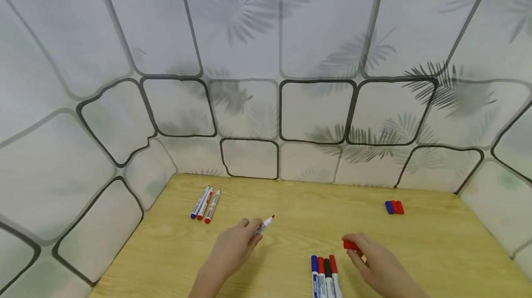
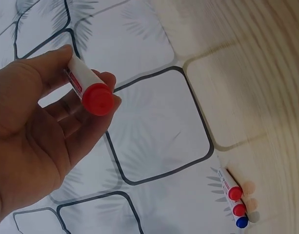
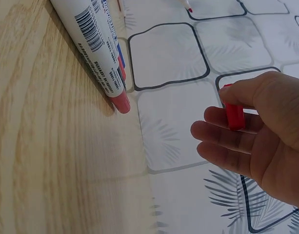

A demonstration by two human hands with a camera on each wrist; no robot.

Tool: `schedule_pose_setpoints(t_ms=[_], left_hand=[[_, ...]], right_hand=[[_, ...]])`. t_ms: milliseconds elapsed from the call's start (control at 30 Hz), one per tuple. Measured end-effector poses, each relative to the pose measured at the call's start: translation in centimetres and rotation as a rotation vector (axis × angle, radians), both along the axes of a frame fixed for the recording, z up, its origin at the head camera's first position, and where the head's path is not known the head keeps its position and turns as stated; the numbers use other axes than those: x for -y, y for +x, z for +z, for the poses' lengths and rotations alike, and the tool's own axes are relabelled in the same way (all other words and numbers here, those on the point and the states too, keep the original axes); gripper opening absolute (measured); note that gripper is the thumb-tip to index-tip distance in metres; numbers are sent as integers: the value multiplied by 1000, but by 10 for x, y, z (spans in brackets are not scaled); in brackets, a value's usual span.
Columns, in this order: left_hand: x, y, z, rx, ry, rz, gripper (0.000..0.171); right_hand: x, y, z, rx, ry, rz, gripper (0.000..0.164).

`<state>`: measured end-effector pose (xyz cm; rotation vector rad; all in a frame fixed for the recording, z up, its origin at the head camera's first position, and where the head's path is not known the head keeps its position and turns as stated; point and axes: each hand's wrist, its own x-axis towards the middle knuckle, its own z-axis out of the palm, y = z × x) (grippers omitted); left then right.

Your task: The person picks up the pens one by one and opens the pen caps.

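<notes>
Left hand is pinching an uncapped marker between thumb and fingers, red tip pointing away, above the table. Right hand is pinching a loose red cap, its other fingers reaching out straight. By my count the uncapping is standing about halfway: three bare-tipped markers are lying side by side at far left, three loose caps, one blue and two red, are sitting together at far right, and this fourth pair is hanging apart in the hands. Four capped markers, blue, red, black, red, are waiting nearer the person. A barcode is showing on one white barrel; the small print is staying unreadable, and I am making out no brand.
</notes>
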<state>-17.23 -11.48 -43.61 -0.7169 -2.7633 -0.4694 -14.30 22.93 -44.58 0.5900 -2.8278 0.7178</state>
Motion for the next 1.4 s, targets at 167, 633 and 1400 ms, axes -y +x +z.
schedule_pose_setpoints(t_ms=[167,633,1400], left_hand=[[2,3,-1,25,-1,13,24],[20,1,13,85,137,83,29],[13,-5,6,138,146,133,31]], right_hand=[[-1,0,-5,23,-11,15,24],[10,-8,-3,153,-159,12,25],[-9,-11,-12,194,-135,13,20]])
